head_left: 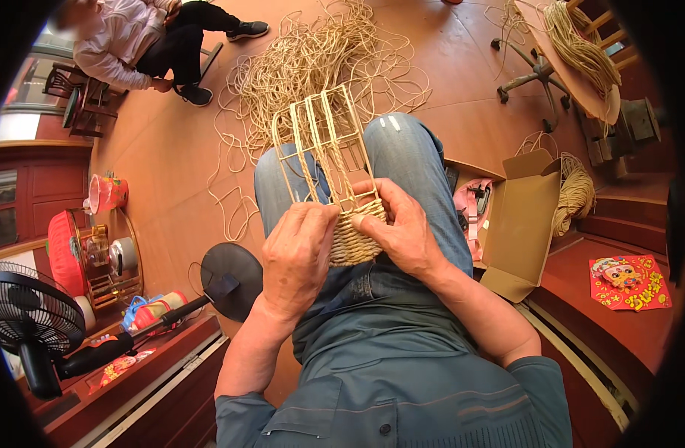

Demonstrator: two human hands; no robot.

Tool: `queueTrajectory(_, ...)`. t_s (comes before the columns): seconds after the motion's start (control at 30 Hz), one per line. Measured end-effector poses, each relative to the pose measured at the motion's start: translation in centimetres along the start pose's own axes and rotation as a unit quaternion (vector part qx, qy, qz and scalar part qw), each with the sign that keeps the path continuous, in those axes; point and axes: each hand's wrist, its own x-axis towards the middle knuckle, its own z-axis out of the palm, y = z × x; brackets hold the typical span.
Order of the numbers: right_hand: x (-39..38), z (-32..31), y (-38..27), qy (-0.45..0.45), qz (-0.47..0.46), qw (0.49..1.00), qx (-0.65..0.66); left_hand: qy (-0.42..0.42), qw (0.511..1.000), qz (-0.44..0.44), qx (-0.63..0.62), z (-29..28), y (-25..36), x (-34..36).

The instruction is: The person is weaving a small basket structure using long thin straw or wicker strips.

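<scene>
A partly woven straw basket (354,247) lies between my thighs, its lower part covered in tight rows of cord. Bare wire frame and several lengthwise twisted cords show in its open upper part, toward my knees. My right hand (404,228) grips the woven part's right side, thumb on top of the weave and fingers around the edge. At the left edge my left hand (298,250) is closed, with thumb and fingertips pinched together by the top rows. Whatever lies in that pinch is hidden by the fingers.
Ahead on the floor lies a large loose heap of straw cord (305,67). A seated person (133,45) is at the far left. To my right stands an open cardboard box (518,216), beside a cord coil (575,194). A black fan (33,313) stands at my left.
</scene>
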Motion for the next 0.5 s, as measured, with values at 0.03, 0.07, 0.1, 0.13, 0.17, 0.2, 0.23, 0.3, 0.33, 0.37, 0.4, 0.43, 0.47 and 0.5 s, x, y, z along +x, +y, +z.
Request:
queueTrajectory(0.03, -0.07, -0.33, -0.15, -0.002, 0.000, 1.000, -0.001, 0.001, 1.000, -0.002, 0.000, 0.03, 0.07, 0.03)
queueTrajectory(0.07, -0.13, -0.66, -0.44, -0.027, 0.018, 0.999, 0.039, -0.002, 1.000, -0.001, 0.003, 0.05, 0.15, 0.12)
queueTrajectory(0.1, -0.14, -0.85, -0.62, -0.051, 0.035, 0.995, 0.079, -0.006, 1.000, -0.001, 0.006, 0.08, 0.21, 0.19)
queueTrajectory(0.13, -0.09, -0.94, -0.62, -0.052, 0.035, 0.995, 0.078, -0.005, 1.000, -0.001, 0.006, 0.19, 0.15, 0.22)
queueTrajectory(0.17, -0.07, -1.02, -0.64, -0.058, 0.037, 0.994, 0.087, -0.003, 1.000, 0.005, 0.014, 0.34, 0.07, 0.23)
queueTrajectory(0.2, -0.05, -1.07, -0.65, -0.064, 0.038, 0.993, 0.096, -0.001, 1.000, 0.010, 0.022, 0.44, 0.05, 0.27)
queueTrajectory(0.23, -0.03, -1.09, -0.62, -0.063, 0.038, 0.993, 0.096, -0.001, 1.000, 0.011, 0.022, 0.49, 0.10, 0.34)
queueTrajectory(0.3, 0.02, -1.07, -0.50, -0.061, 0.040, 0.992, 0.099, 0.001, 0.999, 0.020, 0.039, 0.56, 0.14, 0.47)
queueTrajectory(0.33, 0.02, -1.07, -0.51, -0.060, 0.039, 0.992, 0.100, 0.001, 0.999, 0.021, 0.039, 0.52, 0.11, 0.56)
queueTrajectory(0.37, 0.03, -1.11, -0.54, -0.063, 0.044, 0.992, 0.099, 0.011, 0.998, 0.027, 0.049, 0.46, 0.07, 0.67)
queueTrajectory(0.4, 0.03, -1.15, -0.57, -0.067, 0.048, 0.992, 0.098, 0.022, 0.998, 0.033, 0.058, 0.45, 0.06, 0.75)
queueTrajectory(0.43, 0.03, -1.19, -0.60, -0.065, 0.048, 0.992, 0.098, 0.021, 0.998, 0.035, 0.057, 0.54, 0.08, 0.79)
queueTrajectory(0.47, 0.05, -1.19, -0.63, -0.067, 0.050, 0.992, 0.095, 0.022, 0.997, 0.039, 0.062, 0.67, 0.09, 0.76)
queueTrajectory(0.5, 0.07, -1.20, -0.64, -0.069, 0.053, 0.992, 0.093, 0.024, 0.997, 0.044, 0.067, 0.82, 0.11, 0.72)
